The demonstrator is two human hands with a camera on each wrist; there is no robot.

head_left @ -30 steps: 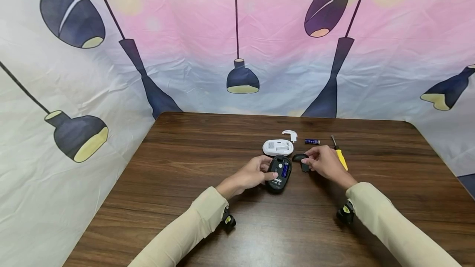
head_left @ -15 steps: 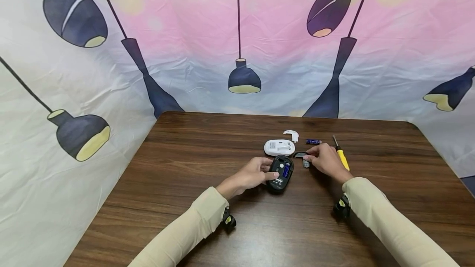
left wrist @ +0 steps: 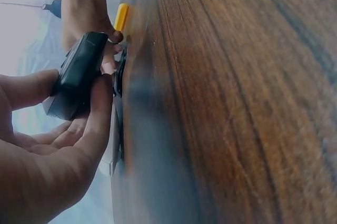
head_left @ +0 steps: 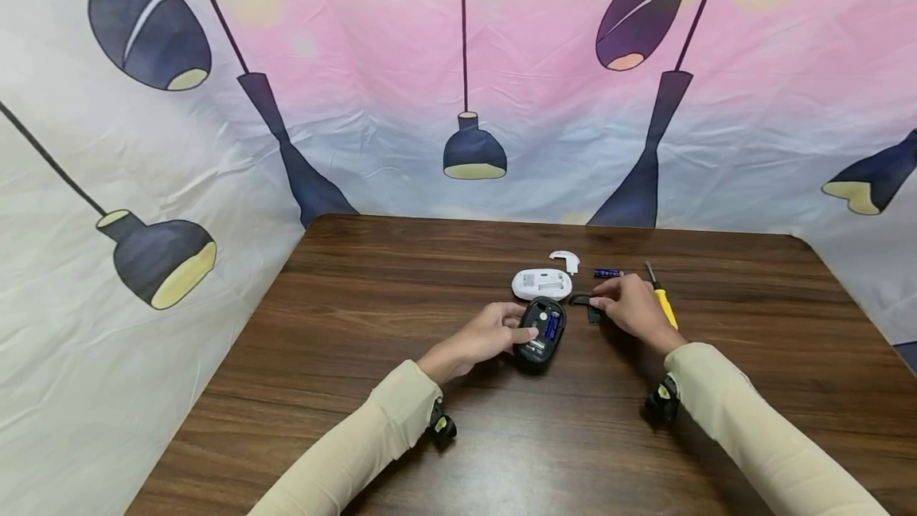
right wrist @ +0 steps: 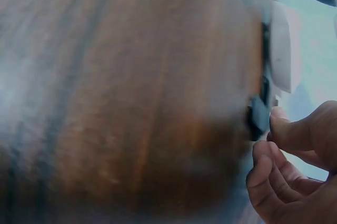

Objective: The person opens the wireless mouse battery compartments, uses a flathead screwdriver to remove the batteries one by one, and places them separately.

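My left hand (head_left: 490, 333) grips a black computer mouse (head_left: 533, 357), underside up, thumb across its base. A blue battery (head_left: 552, 326) lies in the mouse's open compartment. In the left wrist view the black mouse (left wrist: 79, 79) is held tilted between thumb and fingers, above the table. To its right, my right hand (head_left: 634, 309) pinches a black battery cover (head_left: 594, 314) with a flat tab, low over the table. The right wrist view shows the cover (right wrist: 258, 116) at the tips of thumb and fingers.
Behind the black mouse lies a white mouse (head_left: 526, 283), underside up, its battery slot bare. A white battery cover (head_left: 567, 258) and a loose blue battery (head_left: 607, 272) lie farther back. A yellow-handled screwdriver (head_left: 665, 309) rests right of my right hand on the wooden table (head_left: 344, 325).
The right hand has turned the black cover: its greyer face showed half a second ago, and it looks dark again now. My left hand keeps its grip on the black mouse.
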